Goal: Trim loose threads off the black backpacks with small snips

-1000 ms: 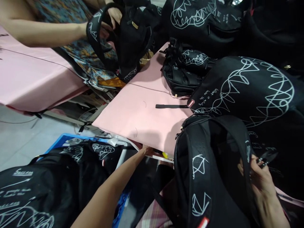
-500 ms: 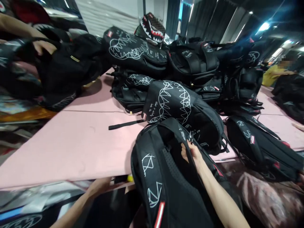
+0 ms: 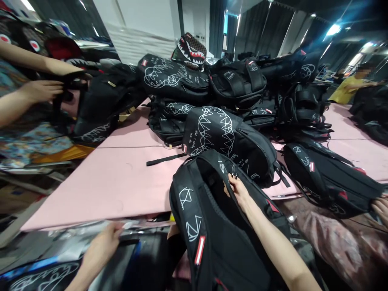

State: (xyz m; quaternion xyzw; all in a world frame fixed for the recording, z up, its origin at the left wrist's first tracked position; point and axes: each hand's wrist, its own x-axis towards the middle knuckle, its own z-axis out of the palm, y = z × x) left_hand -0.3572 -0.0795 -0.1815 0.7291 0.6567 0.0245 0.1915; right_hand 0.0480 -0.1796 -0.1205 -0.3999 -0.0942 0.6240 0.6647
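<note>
A black backpack (image 3: 224, 242) with white scribbled drawings leans against the table's front edge, its shoulder straps towards me. My right hand (image 3: 238, 190) is closed around one of its shoulder straps (image 3: 223, 166). Small dark thread snips (image 3: 234, 174) poke up from the same fingers. My left hand (image 3: 104, 240) is lower left, just below the table edge and apart from the backpack. Its fingers are drawn together beside clear plastic wrapping (image 3: 131, 224); blur hides what, if anything, they grip.
Another black backpack (image 3: 209, 131) lies on the pink tabletop (image 3: 121, 182), before a pile of backpacks (image 3: 236, 83). A co-worker's hands (image 3: 45, 91) handle a bag at left. Another person's hand (image 3: 380, 208) touches a backpack (image 3: 330, 178) at right.
My left hand has risen from below the table edge and come more into view. My right hand keeps its hold on the strap. At left, a co-worker's second hand has appeared.
</note>
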